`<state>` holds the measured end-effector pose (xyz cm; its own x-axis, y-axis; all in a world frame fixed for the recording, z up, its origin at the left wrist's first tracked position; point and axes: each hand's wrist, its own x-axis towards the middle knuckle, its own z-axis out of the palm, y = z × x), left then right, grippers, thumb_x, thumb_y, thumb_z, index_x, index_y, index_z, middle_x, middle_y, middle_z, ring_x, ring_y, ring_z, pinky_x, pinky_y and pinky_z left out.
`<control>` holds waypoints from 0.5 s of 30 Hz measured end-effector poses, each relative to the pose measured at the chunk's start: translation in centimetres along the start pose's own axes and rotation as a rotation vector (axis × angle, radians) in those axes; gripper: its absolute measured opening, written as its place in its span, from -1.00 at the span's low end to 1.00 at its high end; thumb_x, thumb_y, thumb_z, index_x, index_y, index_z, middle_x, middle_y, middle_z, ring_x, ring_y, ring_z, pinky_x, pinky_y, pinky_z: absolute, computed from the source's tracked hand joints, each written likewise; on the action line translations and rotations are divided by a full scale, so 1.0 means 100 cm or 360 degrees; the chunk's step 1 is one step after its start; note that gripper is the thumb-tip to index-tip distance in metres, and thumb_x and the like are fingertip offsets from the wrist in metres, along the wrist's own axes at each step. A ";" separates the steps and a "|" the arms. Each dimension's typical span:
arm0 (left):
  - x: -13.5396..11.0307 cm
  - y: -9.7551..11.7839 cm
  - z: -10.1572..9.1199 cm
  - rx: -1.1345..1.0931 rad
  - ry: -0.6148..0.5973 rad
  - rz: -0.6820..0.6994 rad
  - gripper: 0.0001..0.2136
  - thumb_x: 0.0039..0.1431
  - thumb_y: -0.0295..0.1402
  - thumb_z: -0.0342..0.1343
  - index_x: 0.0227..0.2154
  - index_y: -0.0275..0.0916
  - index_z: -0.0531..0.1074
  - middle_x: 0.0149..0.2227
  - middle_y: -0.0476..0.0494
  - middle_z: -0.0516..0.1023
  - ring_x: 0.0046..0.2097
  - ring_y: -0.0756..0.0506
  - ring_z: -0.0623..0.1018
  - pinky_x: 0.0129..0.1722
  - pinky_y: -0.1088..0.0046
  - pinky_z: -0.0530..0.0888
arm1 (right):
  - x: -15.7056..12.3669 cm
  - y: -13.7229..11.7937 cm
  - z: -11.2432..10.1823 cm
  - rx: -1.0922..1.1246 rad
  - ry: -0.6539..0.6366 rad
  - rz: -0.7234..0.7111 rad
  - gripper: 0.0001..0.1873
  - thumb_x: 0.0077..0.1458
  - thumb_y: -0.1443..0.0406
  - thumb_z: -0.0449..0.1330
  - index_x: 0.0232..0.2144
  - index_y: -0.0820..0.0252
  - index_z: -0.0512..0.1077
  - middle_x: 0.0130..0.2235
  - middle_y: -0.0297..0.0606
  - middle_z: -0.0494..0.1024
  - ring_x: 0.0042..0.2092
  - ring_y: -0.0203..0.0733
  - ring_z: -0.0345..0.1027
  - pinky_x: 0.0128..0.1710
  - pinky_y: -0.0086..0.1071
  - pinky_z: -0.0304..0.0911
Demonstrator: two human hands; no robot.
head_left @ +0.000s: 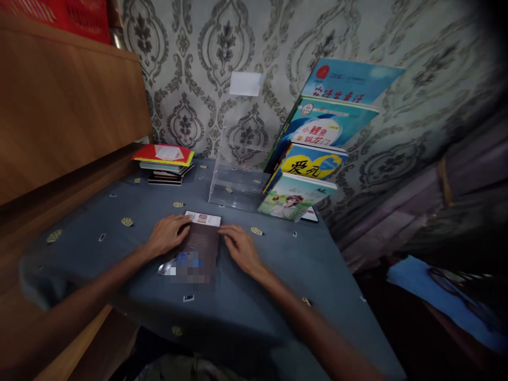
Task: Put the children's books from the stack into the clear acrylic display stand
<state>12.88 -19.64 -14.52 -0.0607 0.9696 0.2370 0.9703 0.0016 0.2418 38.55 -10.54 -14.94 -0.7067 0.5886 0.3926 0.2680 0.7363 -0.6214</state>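
A dark book (202, 238) with a pale strip along its far end lies flat on the table; its near part is blurred out. My left hand (169, 235) is at the book's far left corner, its bent fingers closed against that edge. On the opposite side, my right hand (242, 248) touches the far right edge with its fingertips, fingers held together and curled. Between them the two hands grip the book by its sides. Beyond it stands a clear acrylic book rack (234, 198), its left column bare and its right column holding several upright books (297, 196).
A stack of books (166, 164) sits at the back left, beside a wooden cabinet (75, 100). The table wears a grey-blue cloth (135, 296). A white card (245, 83) is at the rack's top, before the patterned wall. A curtain (397, 206) hangs at the right.
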 end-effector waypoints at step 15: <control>0.009 -0.006 0.035 -0.0075 0.0166 0.0152 -0.63 0.32 -0.37 -0.13 0.10 -0.26 0.42 0.20 -0.24 0.49 0.27 -0.23 0.38 0.28 0.06 0.32 | 0.034 -0.029 0.046 -0.0529 -0.0382 0.0018 -0.45 0.36 0.20 0.09 0.27 0.44 0.24 0.33 0.18 0.28 0.39 0.10 0.09 0.38 0.06 0.00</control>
<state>13.02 -17.88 -17.74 0.0049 0.9341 0.3571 0.9609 -0.1032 0.2569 32.35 -12.19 -14.94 -0.8246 0.5317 0.1932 0.4458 0.8210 -0.3566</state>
